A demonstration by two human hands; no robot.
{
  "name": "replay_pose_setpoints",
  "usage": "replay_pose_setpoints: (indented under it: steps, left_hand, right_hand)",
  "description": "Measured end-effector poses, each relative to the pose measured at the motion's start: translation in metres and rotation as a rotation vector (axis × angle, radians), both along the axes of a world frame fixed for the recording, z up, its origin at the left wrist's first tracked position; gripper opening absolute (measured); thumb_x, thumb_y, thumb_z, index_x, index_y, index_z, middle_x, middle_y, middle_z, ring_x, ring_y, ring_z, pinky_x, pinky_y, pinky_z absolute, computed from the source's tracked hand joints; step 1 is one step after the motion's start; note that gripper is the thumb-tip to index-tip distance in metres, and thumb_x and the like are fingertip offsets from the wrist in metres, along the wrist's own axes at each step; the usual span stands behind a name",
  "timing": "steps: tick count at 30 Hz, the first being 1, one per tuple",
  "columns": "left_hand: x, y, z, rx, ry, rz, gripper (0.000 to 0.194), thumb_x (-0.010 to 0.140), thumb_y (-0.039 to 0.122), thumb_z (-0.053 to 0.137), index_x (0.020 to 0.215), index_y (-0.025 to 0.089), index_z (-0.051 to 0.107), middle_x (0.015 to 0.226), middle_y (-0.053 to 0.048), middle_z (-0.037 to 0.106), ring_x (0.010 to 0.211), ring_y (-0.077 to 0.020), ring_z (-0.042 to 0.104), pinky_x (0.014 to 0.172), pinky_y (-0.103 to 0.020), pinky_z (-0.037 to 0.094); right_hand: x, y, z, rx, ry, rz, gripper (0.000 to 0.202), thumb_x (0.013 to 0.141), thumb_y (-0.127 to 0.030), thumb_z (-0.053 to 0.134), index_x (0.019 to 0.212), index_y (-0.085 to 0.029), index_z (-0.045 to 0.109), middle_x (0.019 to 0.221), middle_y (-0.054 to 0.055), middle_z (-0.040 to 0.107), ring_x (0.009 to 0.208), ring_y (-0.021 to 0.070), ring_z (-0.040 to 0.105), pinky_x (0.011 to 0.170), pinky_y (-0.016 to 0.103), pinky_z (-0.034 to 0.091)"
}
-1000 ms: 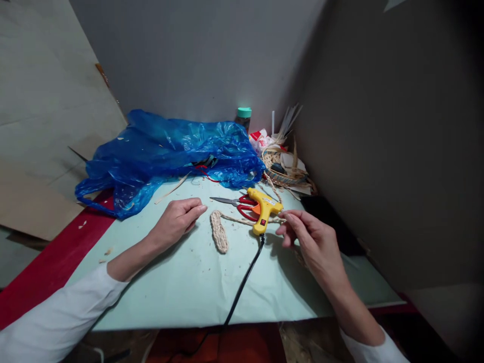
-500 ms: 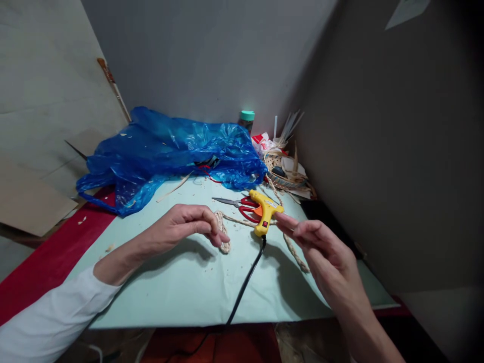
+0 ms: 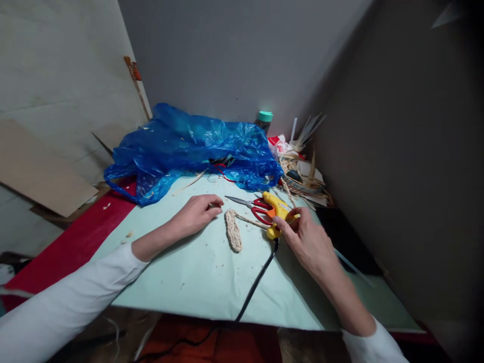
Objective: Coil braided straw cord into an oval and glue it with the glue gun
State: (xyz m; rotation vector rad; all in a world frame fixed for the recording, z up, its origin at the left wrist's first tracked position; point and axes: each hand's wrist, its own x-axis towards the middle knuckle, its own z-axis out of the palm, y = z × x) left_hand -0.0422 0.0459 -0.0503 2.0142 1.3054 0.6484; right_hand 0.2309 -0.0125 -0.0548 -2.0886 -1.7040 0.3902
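Observation:
A yellow glue gun (image 3: 279, 205) lies on the pale green sheet beside red-handled scissors (image 3: 260, 209), with its black cord running to the front edge. My right hand (image 3: 308, 242) is at the rear of the gun, thumb and fingers closed round it and hiding part of its body. To the left, an oval coil of braided straw (image 3: 233, 232) lies flat, its braid leading right towards the gun. My left hand (image 3: 194, 214) hovers low or rests just left of the coil, holding nothing, with fingers loosely bent and apart from the thumb.
A crumpled blue plastic bag (image 3: 189, 146) spans the back of the table. Behind it stands a jar with a green lid (image 3: 265, 117). At the back right, a woven basket (image 3: 302, 184) holds scraps. A grey wall rises at the right.
My right hand has come down from beside the glue gun and closed on it. My left hand has drawn back from over the straw coil, now uncovered. The view has shifted slightly left.

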Motion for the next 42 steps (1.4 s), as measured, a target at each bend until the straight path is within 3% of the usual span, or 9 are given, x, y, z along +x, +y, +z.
replay_pose_setpoints:
  steps: [6,11,17,24,28,32,36,38,42]
  left_hand:
    - [0.019,0.002,0.002,0.025,0.151,-0.016,0.03,0.083,0.04,0.06,0.093,0.014,0.071,0.092,-0.011,0.068,0.089,-0.028,0.06,0.082,-0.039,0.042]
    - [0.024,0.006,0.001,-0.043,0.116,-0.033,0.02,0.076,0.034,0.066,0.084,0.016,0.065,0.085,-0.006,0.065,0.083,-0.0237,0.058,0.071,-0.032,0.039]
    - [0.018,0.01,-0.011,-0.236,-0.065,-0.045,0.024,0.073,0.033,0.068,0.089,0.016,0.063,0.073,0.0,0.062,0.063,-0.015,0.056,0.059,-0.026,0.039]
    - [0.013,0.003,-0.007,-0.429,-0.254,-0.045,0.035,0.066,0.023,0.071,0.098,0.011,0.065,0.063,0.004,0.057,0.048,-0.0089,0.046,0.048,-0.022,0.033]
    - [0.008,-0.004,0.007,-0.535,-0.345,-0.044,0.034,0.067,0.023,0.072,0.097,0.008,0.067,0.058,0.003,0.056,0.042,-0.007,0.041,0.043,-0.022,0.03]
    - [-0.002,-0.008,0.012,-0.59,-0.409,-0.034,0.019,0.067,0.021,0.074,0.079,0.007,0.069,0.063,-0.003,0.062,0.043,-0.0058,0.044,0.043,-0.021,0.032]
    - [-0.016,-0.008,0.015,-0.605,-0.488,-0.003,0.015,0.069,0.017,0.072,0.08,0.01,0.067,0.07,-0.001,0.063,0.047,-0.005,0.049,0.045,-0.019,0.038]
    - [-0.023,-0.007,0.017,-0.607,-0.524,0.014,0.013,0.072,0.016,0.071,0.082,0.011,0.066,0.072,0.0,0.062,0.049,-0.0054,0.052,0.046,-0.018,0.042]
    - [-0.038,-0.002,0.025,-0.612,-0.59,0.034,0.011,0.076,0.016,0.071,0.084,0.012,0.065,0.066,0.001,0.059,0.051,-0.0071,0.053,0.046,-0.018,0.045]
  right_hand:
    - [-0.018,0.004,0.006,-0.083,-0.265,-0.009,0.064,0.099,-0.059,0.05,0.141,-0.012,0.038,0.08,0.016,0.066,0.082,0.0425,0.066,0.059,0.031,0.027]
    - [-0.024,0.007,0.002,-0.072,-0.253,0.005,0.071,0.1,-0.055,0.049,0.153,-0.013,0.026,0.078,0.014,0.066,0.08,0.0432,0.066,0.059,0.032,0.027]
    - [-0.016,0.007,-0.002,0.021,-0.005,-0.022,0.064,0.091,-0.045,0.056,0.144,-0.013,0.04,0.073,0.008,0.062,0.072,0.0345,0.063,0.06,0.031,0.031]
    - [-0.014,-0.003,-0.01,0.224,0.576,-0.096,0.065,0.07,-0.064,0.065,0.113,-0.019,0.045,0.064,-0.005,0.049,0.056,0.0155,0.049,0.054,0.024,0.037]
    - [-0.026,-0.02,0.004,0.276,0.94,-0.118,0.068,0.065,-0.062,0.078,0.109,-0.018,0.049,0.078,-0.002,0.052,0.065,0.0098,0.049,0.056,0.017,0.042]
    - [-0.038,-0.033,0.023,0.149,1.211,-0.086,0.057,0.064,-0.05,0.087,0.101,-0.014,0.062,0.089,0.004,0.057,0.071,0.0099,0.054,0.061,0.017,0.05]
    - [-0.044,-0.032,0.042,0.18,1.429,-0.009,0.048,0.063,-0.039,0.09,0.101,-0.018,0.068,0.087,0.002,0.055,0.067,0.0072,0.051,0.053,0.011,0.046]
    - [-0.044,-0.027,0.052,0.198,1.409,0.095,0.041,0.07,-0.036,0.088,0.102,-0.018,0.07,0.087,0.004,0.059,0.058,0.0052,0.049,0.046,0.01,0.041]
    - [-0.038,-0.012,0.065,0.231,1.095,0.221,0.031,0.076,-0.038,0.085,0.097,-0.02,0.071,0.076,0.008,0.063,0.045,0.009,0.047,0.037,0.017,0.039]
